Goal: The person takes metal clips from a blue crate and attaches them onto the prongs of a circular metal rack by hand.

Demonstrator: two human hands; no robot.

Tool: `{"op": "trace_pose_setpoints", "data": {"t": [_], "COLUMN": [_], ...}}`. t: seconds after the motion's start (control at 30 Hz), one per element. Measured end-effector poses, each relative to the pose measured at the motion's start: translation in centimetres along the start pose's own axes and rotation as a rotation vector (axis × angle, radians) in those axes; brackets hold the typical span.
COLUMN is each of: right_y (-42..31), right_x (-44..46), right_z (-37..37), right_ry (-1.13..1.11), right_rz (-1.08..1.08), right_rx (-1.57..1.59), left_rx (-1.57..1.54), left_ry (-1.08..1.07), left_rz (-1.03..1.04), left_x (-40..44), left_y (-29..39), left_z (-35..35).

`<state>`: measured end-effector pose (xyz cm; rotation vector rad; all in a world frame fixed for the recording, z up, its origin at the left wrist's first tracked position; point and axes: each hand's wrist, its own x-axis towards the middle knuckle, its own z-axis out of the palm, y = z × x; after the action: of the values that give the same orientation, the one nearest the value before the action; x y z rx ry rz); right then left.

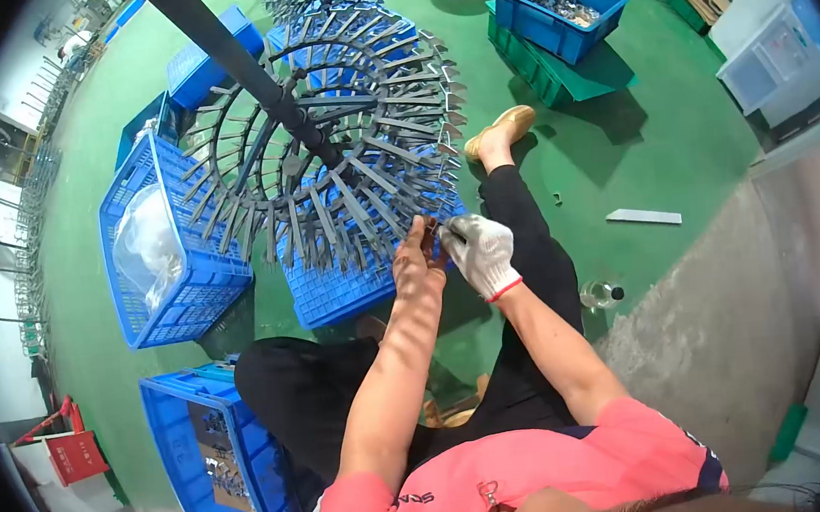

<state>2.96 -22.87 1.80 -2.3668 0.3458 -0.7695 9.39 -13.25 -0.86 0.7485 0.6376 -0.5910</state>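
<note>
My left hand point(418, 255) is bare, its fingers closed at the lower right edge of a round metal rack point(355, 197). Right beside it, my right hand point(480, 249) wears a white glove with a red cuff, and its fingers are pinched together. The fingertips of both hands nearly meet over something small and dark that I cannot make out. Many flat grey metal prongs fan out in rings around the rack's dark central pole point(293, 114).
Below the rack is a blue crate point(335, 298); another point(205, 276) holds plastic bags at left. A blue bin point(178, 456) stands lower left. A blue tub point(546, 31) of small parts sits upper right. A bottle point(601, 294) and white strip point(643, 217) lie right.
</note>
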Motion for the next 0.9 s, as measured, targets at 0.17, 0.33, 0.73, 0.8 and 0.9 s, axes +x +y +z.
{"op": "trace_pose_setpoints", "data": {"t": [0.17, 0.33, 0.73, 0.8, 0.9], "right_y": [-0.17, -0.26, 0.0, 0.06, 0.1], "right_x": [0.3, 0.32, 0.24, 0.14, 0.1], "right_z": [-0.22, -0.26, -0.36, -0.28, -0.06], "right_ry": [-0.096, -0.08, 0.013, 0.04, 0.036], "right_rz": [-0.007, -0.033, -0.037, -0.038, -0.045], "right_rx": [-0.116, -0.11, -0.042, -0.005, 0.004], "left_rx": [0.011, 0.04, 0.011, 0.008, 0.027], "left_ry": [0.032, 0.021, 0.001, -0.012, -0.018], "left_rz": [0.001, -0.002, -0.001, -0.001, -0.007], "left_x": [0.31, 0.41, 0.45, 0.51, 0.78], "left_y": [-0.07, -0.07, -0.11, -0.17, -0.21], "left_z": [-0.15, -0.23, -0.42, -0.45, -0.72]}}
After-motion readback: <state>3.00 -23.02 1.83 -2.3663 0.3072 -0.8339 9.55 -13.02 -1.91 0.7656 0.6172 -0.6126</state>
